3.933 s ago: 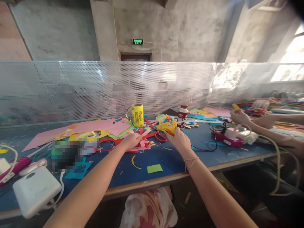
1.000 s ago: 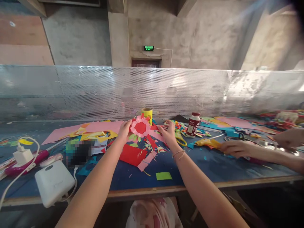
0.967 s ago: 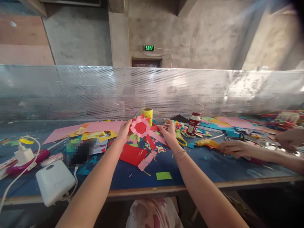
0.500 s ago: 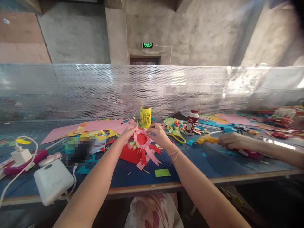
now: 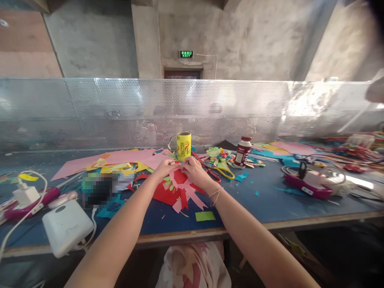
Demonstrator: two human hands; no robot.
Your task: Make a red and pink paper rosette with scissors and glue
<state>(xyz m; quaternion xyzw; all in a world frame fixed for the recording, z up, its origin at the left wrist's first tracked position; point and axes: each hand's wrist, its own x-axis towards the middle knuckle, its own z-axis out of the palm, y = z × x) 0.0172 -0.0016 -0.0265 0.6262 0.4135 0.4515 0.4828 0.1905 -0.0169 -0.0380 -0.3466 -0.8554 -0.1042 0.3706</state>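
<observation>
A paper rosette (image 5: 182, 186), with a pink pleated ring, a red middle and pink and red notched tails, lies in front of me over a sheet of red paper (image 5: 163, 195). My left hand (image 5: 163, 169) pinches its far left edge. The fingers of my right hand (image 5: 194, 171) are closed at its upper right edge, covering part of the red middle. Exactly where the fingertips press is partly hidden. Just behind the hands stands a yellow printed roll (image 5: 184, 147). Scissors with a yellow handle (image 5: 225, 173) lie right of my right hand.
A dark red bottle (image 5: 243, 153) stands at the back right. A purple power strip (image 5: 309, 188) with cables lies on the right. To the left are a white charger box (image 5: 68, 228) and cords. Paper scraps and a green paper strip (image 5: 205, 216) lie about the blue table.
My right hand has shifted inward over the rosette's red middle. The other person's hand with the yellow glue gun has left the table on the right, uncovering the power strip.
</observation>
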